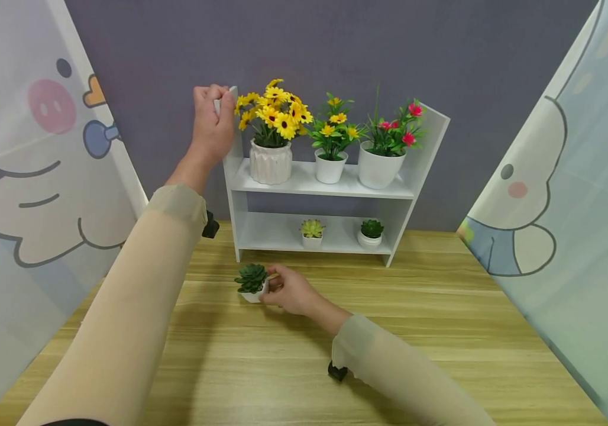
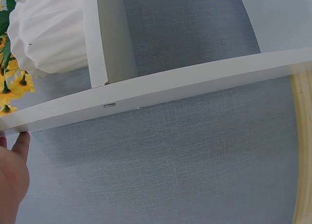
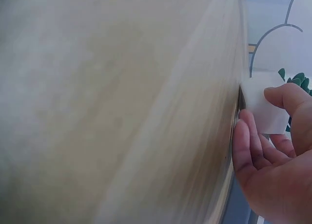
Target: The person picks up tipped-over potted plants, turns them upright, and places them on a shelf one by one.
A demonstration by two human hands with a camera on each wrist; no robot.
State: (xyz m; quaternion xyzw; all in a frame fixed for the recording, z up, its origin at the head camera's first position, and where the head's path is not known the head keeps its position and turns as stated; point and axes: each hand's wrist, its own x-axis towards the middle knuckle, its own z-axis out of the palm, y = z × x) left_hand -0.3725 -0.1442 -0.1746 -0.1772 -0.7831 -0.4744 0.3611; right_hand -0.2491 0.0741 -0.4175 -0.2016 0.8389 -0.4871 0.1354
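Observation:
My left hand (image 1: 213,121) grips the top of the left side panel of a white two-tier shelf (image 1: 325,188). The left wrist view has the thumb against the panel's outer face (image 2: 146,92). Low in front of the shelf, my right hand (image 1: 293,291) pinches a small dark green potted succulent (image 1: 251,279) by its white pot (image 3: 265,104). The thumb lies on the pot's near side in the right wrist view; the other fingers curve beneath and behind it. The plant stands upright, close over the wooden table (image 1: 261,355).
Yellow daisies in a ribbed white pot (image 1: 271,163), a smaller yellow-flowered plant (image 1: 330,168) and a red-flowered plant (image 1: 381,167) stand on the upper tier. Below are a pale green succulent (image 1: 311,232) and a dark green one (image 1: 371,234). Cartoon-printed curtains (image 1: 559,177) flank the table.

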